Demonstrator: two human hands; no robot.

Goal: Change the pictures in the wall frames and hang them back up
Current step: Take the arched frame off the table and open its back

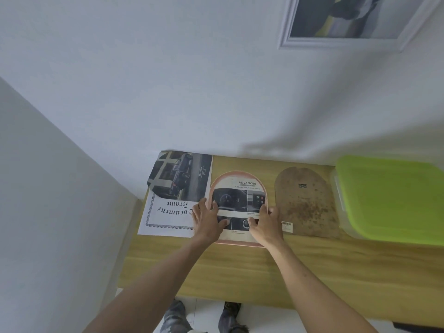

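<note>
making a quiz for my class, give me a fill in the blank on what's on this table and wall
1. Both hands, left hand and right hand, press on the ______-topped frame.
2. The brown backing board lies to the ______ of that frame.
3. The storage box has a ______ lid.
4. The white frame hangs on the ______.

Missing: arch; right; green; wall

Home room, likely, plain white walls w/ framed picture (355, 18) hung up, wood desk (240, 267) set in corner, green-lidded plastic box (389, 200) kept on it
</note>
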